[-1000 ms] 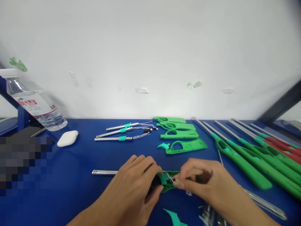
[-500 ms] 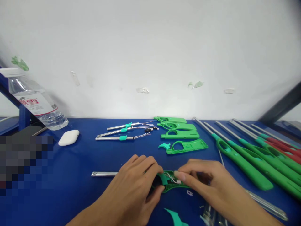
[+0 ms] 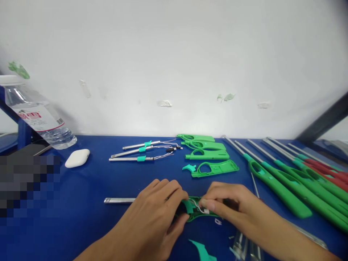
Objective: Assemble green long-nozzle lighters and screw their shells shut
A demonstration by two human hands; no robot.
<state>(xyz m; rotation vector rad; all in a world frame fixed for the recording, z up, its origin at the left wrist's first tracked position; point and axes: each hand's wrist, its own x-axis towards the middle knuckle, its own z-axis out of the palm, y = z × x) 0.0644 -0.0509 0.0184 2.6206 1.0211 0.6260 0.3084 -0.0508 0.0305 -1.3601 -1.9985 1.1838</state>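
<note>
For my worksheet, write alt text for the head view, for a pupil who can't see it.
A person's left hand holds an open green casing and a metal tube, with the right hand at white wires inside the casing, over a blue table. Behind lie three wired tubes and four green casing pieces; green- and red-handled rods lie right.

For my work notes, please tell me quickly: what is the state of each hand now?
Left hand: closed, holding the green handle shell.
Right hand: fingers curled at the white wire; whether it grips cannot be told.
</note>
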